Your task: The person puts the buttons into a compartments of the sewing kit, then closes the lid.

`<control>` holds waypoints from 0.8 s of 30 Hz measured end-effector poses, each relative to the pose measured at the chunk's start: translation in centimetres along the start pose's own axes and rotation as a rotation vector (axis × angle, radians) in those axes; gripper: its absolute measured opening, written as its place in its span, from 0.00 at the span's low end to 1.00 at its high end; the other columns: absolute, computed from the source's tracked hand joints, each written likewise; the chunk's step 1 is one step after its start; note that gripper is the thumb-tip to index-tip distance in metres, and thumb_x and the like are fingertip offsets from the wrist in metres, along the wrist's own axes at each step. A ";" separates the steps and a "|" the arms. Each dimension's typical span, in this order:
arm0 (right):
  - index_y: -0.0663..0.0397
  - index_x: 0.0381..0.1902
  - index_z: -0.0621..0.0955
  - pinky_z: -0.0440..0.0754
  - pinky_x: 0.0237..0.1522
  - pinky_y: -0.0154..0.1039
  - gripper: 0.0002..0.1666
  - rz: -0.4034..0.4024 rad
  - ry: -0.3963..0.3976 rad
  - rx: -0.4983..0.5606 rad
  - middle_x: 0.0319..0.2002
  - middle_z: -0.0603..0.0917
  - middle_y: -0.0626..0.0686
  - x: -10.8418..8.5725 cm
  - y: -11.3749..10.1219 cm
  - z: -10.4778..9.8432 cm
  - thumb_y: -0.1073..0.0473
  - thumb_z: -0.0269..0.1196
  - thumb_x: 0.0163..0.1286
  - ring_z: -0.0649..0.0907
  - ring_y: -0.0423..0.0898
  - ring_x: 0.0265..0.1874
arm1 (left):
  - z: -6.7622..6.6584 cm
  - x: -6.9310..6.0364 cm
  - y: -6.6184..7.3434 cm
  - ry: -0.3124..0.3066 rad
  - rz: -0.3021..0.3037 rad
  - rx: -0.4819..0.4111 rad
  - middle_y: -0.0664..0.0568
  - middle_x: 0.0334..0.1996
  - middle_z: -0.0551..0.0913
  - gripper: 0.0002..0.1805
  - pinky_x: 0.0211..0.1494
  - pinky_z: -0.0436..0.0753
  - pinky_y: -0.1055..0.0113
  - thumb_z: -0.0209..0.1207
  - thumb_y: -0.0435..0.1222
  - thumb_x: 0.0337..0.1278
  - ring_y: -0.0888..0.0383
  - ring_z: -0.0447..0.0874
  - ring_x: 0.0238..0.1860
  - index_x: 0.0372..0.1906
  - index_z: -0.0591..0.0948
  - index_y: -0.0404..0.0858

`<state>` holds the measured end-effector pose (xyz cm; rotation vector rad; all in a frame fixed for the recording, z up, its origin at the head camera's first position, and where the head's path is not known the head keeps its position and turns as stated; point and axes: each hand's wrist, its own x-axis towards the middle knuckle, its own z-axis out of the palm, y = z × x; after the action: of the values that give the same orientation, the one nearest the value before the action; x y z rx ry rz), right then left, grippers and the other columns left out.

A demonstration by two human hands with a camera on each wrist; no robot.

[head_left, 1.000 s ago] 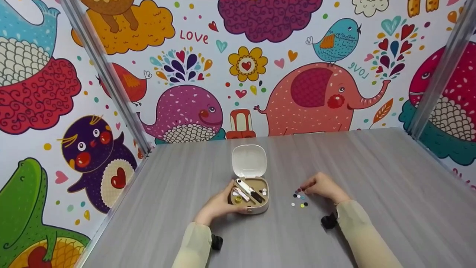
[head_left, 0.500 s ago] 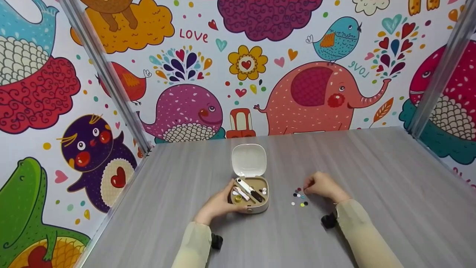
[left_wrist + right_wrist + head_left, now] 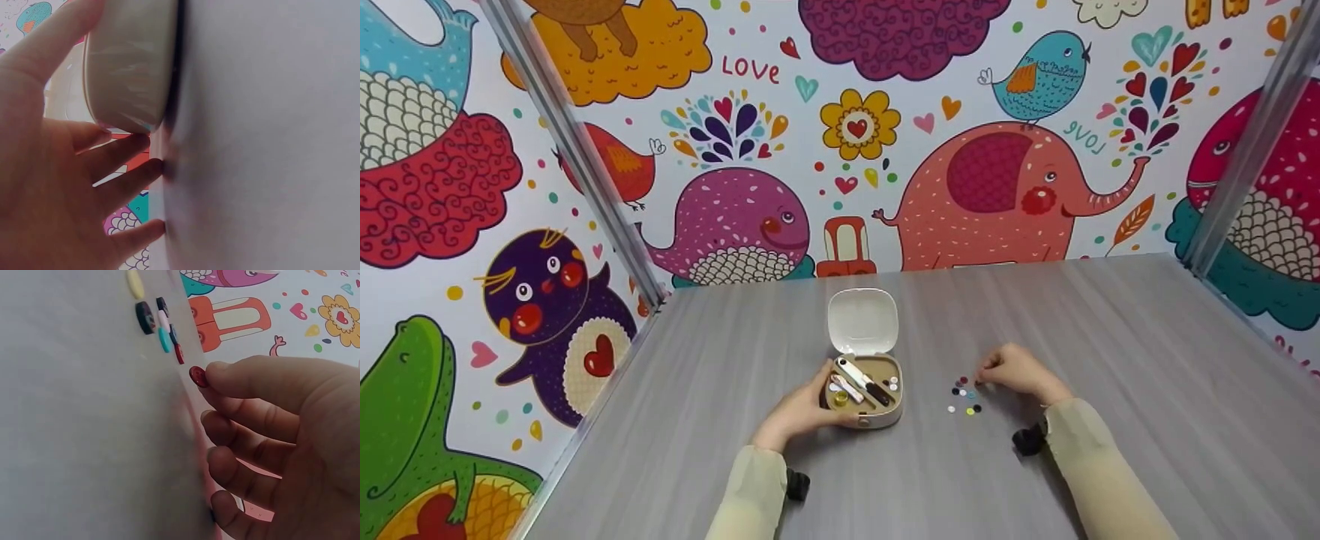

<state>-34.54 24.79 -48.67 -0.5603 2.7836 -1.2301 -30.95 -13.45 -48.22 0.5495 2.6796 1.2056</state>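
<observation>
A small box (image 3: pixel 877 421) with its white lid (image 3: pixel 863 322) raised stands on the table; in the left wrist view its smooth side (image 3: pixel 130 62) shows. Inside lie a white-and-black tool (image 3: pixel 864 382), a small yellow item (image 3: pixel 841 398) and some buttons (image 3: pixel 894 381). My left hand (image 3: pixel 802 415) grips the box from the left, thumb at the front. My right hand (image 3: pixel 1020 373), also in the right wrist view (image 3: pixel 281 422), pinches a dark red button (image 3: pixel 198 376) between thumb and index finger, just right of the loose buttons.
Several loose buttons, among them a yellow one (image 3: pixel 970 412), a white one (image 3: pixel 952 409) and a teal one (image 3: pixel 164 340), lie on the grey table (image 3: pixel 930 480) between the box and my right hand. Printed walls (image 3: pixel 855 67) stand behind and at both sides.
My right hand has drawn slightly right, away from the loose buttons, and a dark red button now shows at its fingertips. The left hand and the box have stayed in place.
</observation>
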 end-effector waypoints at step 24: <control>0.63 0.25 0.85 0.66 0.21 0.34 0.07 0.052 0.029 0.078 0.25 0.81 0.48 -0.3 -1.6 -1.2 0.65 0.63 0.61 0.69 0.40 0.19 | 0.0 0.0 -0.1 0.001 0.004 -0.009 0.33 0.72 0.56 0.63 0.68 0.62 0.46 0.73 0.54 0.42 0.37 0.59 0.69 0.76 0.50 0.32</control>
<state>-34.02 24.70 -46.73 -0.4652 2.7401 -1.3398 -30.99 -13.50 -48.23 0.5532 2.6740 1.2188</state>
